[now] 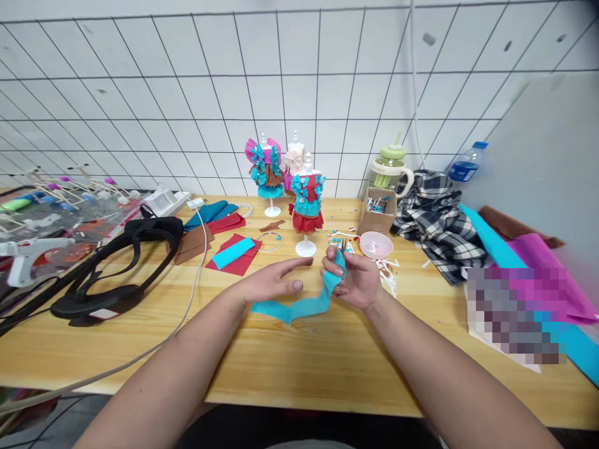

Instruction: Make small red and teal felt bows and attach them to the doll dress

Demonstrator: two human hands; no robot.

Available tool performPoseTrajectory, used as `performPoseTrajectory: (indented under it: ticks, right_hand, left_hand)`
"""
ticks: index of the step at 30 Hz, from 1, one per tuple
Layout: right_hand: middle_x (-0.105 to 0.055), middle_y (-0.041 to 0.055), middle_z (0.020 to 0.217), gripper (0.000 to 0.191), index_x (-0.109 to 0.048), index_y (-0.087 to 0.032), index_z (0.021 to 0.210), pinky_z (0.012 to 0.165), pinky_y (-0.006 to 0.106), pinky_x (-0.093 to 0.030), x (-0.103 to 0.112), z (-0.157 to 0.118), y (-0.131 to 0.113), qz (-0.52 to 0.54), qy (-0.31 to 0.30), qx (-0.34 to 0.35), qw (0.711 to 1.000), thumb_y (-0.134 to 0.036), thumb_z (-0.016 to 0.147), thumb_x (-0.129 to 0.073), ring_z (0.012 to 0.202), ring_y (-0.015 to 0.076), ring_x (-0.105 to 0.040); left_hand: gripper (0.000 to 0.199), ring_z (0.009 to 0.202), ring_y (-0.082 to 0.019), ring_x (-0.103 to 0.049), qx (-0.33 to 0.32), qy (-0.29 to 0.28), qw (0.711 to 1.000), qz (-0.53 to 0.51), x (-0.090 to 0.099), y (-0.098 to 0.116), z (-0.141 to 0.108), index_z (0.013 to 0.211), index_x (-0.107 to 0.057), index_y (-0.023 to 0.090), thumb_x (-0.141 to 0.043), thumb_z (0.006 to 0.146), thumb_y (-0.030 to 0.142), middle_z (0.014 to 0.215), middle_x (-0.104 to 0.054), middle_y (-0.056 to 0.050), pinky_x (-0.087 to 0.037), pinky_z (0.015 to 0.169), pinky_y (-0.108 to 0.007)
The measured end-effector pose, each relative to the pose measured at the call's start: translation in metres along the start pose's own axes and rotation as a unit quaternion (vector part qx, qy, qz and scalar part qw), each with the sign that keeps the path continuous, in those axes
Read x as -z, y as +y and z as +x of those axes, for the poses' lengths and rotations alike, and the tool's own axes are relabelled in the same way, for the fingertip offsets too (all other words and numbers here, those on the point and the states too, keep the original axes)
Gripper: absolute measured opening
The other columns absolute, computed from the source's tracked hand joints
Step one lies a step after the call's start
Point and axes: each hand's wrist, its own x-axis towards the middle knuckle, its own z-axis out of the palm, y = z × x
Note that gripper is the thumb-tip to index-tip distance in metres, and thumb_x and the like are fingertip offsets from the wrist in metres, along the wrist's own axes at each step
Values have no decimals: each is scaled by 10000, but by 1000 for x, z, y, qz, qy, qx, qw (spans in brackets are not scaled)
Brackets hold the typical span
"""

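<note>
My right hand [358, 280] is closed around one end of a turquoise crepe paper strip [309, 307]. Between its fingers also stands a small metal tool [344, 245] with two pointed tips; whether it is scissors or tweezers I cannot tell. The strip hangs down and trails left over the table, creased in the middle. My left hand [274, 279] hovers above the strip's loose end, fingers stretched and thumb apart, holding nothing. Just beyond the hands stands a small white dress form [307, 199] in a red and turquoise paper outfit.
Two more dressed forms [270, 168] stand behind. Folded turquoise paper [234, 253] lies on red sheets [248, 268]. A pink bowl [376, 245], scattered white bits and a cardboard box [378, 215] are at right. A black headset [116, 268], a cable [193, 293] and a glue gun [23, 255] lie left.
</note>
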Motion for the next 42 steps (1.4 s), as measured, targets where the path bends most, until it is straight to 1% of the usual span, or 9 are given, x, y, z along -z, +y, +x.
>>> performPoseTrajectory:
  ticks: [2, 5, 8, 14, 23, 27, 30, 36, 42]
  right_hand:
    - [-368, -56, 624, 311, -538, -206, 887, 348, 146, -215, -4, 0, 3, 9, -10, 8, 1000, -447, 741, -670, 485, 71, -280]
    - [-418, -64, 665, 318, -547, -217, 910, 356, 124, -235, -5, 0, 2, -19, 26, 26, 999, -288, 687, -763, 478, 43, -314]
    - [-478, -56, 717, 353, -569, -230, 966, 356, 120, -257, -2, -1, -3, -60, 74, 36, 995, -176, 673, -758, 496, 39, -374]
    - [-584, -10, 833, 424, -615, -214, 1044, 341, 126, -264, 6, 4, -6, -116, 132, 64, 982, -128, 646, -734, 522, 44, -396]
    - [-605, -13, 862, 515, -611, -271, 1102, 376, 134, -303, 13, 6, -6, -139, 182, 123, 966, -133, 615, -704, 547, 54, -419]
    - [-589, 55, 1104, 402, -592, -253, 1146, 485, 184, -462, 23, 11, -5, -307, 279, 95, 905, -306, 751, -644, 752, 117, -564]
    - [-607, 47, 967, 397, -513, -246, 1230, 435, 188, -438, 25, 12, -8, -407, 344, 55, 844, -392, 860, -509, 606, 96, -552]
    - [-320, -87, 467, 453, -512, -191, 851, 307, 165, -152, -6, 0, -16, -429, 242, -145, 858, -535, 943, -231, 327, 59, -231]
    - [-424, -68, 508, 362, -493, -192, 832, 317, 174, -267, -23, -2, -4, -446, 179, -174, 859, -454, 957, -277, 343, 68, -311]
  left_hand:
    - [694, 1308, -273, -407, -31, -6, 998, -54, -16, -1, 9, 1390, -413, 211, -630, 796, 497, 1435, -440, -120, -340, 1052, -401]
    - [520, 895, -208, -630, 49, -14, 989, -140, -30, -2, 17, 1141, -600, 146, -683, 749, 478, 956, -685, -79, -474, 803, -334]
    - [315, 671, -128, -576, 105, -5, 983, -149, -25, -1, 16, 793, -635, 137, -725, 705, 426, 690, -626, 6, -449, 698, -269]
    - [210, 805, -161, -603, 74, 32, 981, -178, -4, 6, 6, 812, -587, 160, -635, 788, 363, 804, -663, -9, -440, 786, -291]
    - [289, 601, -106, -558, 91, -43, 971, -217, -7, 8, 4, 786, -611, 127, -696, 764, 402, 667, -635, -3, -415, 609, -231]
    - [250, 618, -108, -566, 83, 13, 965, -248, -5, 4, 6, 803, -653, 132, -727, 737, 362, 674, -642, 0, -430, 647, -244]
    - [308, 637, -115, -573, 87, 93, 954, -272, -1, 0, 7, 919, -687, 139, -753, 705, 349, 752, -673, -21, -433, 656, -252]
    - [423, 656, -111, -567, 87, 143, 947, -274, 6, 0, 7, 1013, -697, 137, -791, 657, 347, 836, -683, -42, -441, 689, -258]
    - [456, 644, -104, -552, 91, 144, 953, -252, -2, 4, 10, 1054, -683, 140, -781, 664, 355, 794, -666, -18, -431, 661, -245]
